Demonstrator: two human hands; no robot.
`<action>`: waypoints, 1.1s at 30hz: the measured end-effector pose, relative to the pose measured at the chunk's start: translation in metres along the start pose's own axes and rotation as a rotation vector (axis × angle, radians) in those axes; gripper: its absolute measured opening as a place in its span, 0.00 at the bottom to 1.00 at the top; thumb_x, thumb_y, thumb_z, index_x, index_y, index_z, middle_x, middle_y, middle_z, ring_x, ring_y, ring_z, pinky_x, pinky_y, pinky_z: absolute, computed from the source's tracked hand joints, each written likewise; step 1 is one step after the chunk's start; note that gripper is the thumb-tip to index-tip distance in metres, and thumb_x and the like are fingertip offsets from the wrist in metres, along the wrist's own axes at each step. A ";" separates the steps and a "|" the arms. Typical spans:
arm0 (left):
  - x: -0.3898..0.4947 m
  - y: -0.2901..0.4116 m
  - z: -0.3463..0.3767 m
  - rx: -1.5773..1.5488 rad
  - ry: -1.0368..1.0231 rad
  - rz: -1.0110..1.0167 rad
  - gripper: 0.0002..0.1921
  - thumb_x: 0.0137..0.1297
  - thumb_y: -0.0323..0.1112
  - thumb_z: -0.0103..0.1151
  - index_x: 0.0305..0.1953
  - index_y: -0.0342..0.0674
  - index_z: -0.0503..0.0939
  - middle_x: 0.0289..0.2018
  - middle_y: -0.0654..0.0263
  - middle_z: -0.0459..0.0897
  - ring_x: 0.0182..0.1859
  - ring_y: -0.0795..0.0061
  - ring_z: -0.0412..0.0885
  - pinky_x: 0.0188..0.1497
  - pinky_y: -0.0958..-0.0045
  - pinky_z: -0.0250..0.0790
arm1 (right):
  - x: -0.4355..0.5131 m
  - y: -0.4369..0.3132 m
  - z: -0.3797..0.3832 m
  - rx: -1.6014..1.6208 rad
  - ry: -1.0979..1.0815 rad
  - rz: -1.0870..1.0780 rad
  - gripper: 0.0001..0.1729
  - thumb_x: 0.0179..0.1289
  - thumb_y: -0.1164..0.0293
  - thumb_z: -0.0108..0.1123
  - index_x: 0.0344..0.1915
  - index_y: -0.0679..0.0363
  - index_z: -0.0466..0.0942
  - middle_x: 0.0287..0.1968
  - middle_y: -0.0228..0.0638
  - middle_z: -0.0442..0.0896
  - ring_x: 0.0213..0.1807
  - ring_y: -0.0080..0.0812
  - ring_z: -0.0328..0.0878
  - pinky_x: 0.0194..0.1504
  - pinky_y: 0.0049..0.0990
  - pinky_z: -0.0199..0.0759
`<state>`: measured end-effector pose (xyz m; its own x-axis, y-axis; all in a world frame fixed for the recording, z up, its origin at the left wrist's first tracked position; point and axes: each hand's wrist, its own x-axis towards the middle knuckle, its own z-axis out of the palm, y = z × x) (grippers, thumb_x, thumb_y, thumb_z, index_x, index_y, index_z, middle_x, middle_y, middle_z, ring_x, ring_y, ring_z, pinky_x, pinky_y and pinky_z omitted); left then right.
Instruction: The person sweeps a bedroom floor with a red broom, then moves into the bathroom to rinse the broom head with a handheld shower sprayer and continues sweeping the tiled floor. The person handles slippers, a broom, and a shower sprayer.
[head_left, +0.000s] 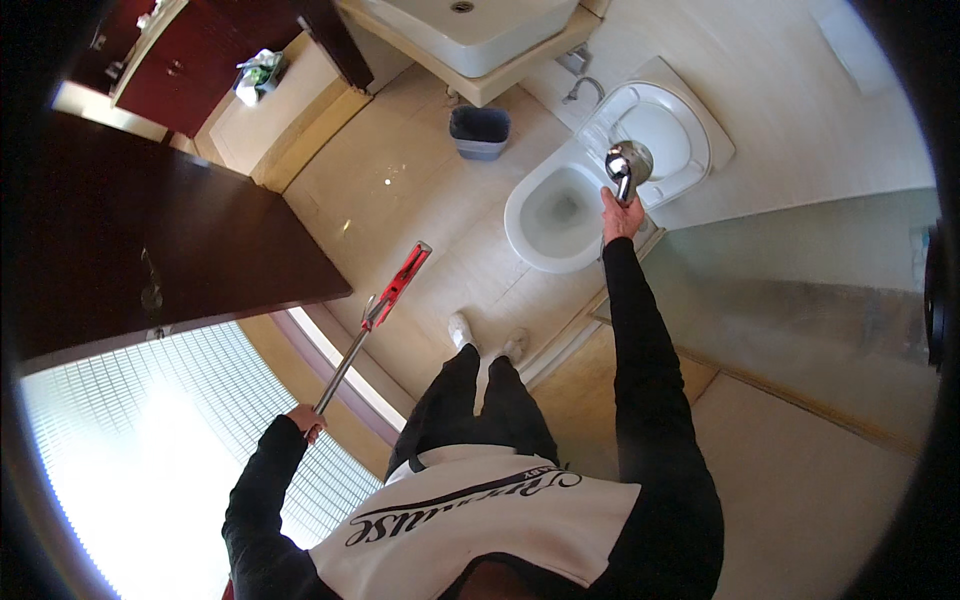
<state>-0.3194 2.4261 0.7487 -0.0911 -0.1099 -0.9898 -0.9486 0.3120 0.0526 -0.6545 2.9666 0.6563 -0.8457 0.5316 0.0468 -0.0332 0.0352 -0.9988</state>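
Note:
My right hand (623, 216) is closed around a chrome handheld shower head (628, 163), above the raised lid and seat of a white toilet (525, 225). Clear streaks that look like water show by the shower head's left side, over the raised seat (694, 124). In the toilet bowl, water is visible at the bottom. At lower left, my left hand (307, 421) grips the metal pole (343, 373) of a long-handled mop. Its narrow red head (397, 285) angles up and to the right over the tiled floor; whether it touches the tiles I cannot tell.
A grey bin (480, 135) stands under the washbasin (480, 45). The dark door (165, 232) swings in at the left, near a bright window (165, 427). Shiny wet spots (388, 182) mark the floor. A glass panel (787, 285) borders the right side.

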 end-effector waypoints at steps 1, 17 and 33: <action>0.012 -0.007 -0.007 -0.014 -0.009 0.001 0.09 0.47 0.26 0.54 0.17 0.37 0.64 0.11 0.63 0.66 0.09 0.74 0.64 0.09 0.71 0.59 | -0.005 0.002 0.001 -0.036 -0.017 0.024 0.15 0.42 0.69 0.66 0.30 0.60 0.71 0.17 0.22 0.66 0.15 0.16 0.60 0.15 0.17 0.57; 0.146 -0.038 -0.025 -0.186 -0.261 -0.089 0.12 0.51 0.30 0.50 0.13 0.38 0.65 0.09 0.63 0.66 0.12 0.71 0.67 0.15 0.70 0.62 | -0.203 -0.052 0.056 -0.423 -0.893 0.071 0.15 0.43 0.71 0.61 0.35 0.62 0.75 0.16 0.23 0.69 0.18 0.16 0.61 0.23 0.18 0.60; 0.152 -0.019 0.121 0.242 0.041 0.555 0.18 0.56 0.43 0.43 0.14 0.41 0.75 0.13 0.66 0.75 0.18 0.73 0.72 0.26 0.70 0.65 | -0.194 -0.082 0.081 -0.262 -1.221 0.063 0.17 0.45 0.70 0.63 0.37 0.65 0.74 0.16 0.22 0.69 0.18 0.11 0.58 0.21 0.14 0.56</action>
<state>-0.2786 2.5177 0.5817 -0.5688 0.0963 -0.8169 -0.6607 0.5381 0.5234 -0.5308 2.7917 0.7279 -0.7877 -0.5884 -0.1825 0.0134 0.2797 -0.9600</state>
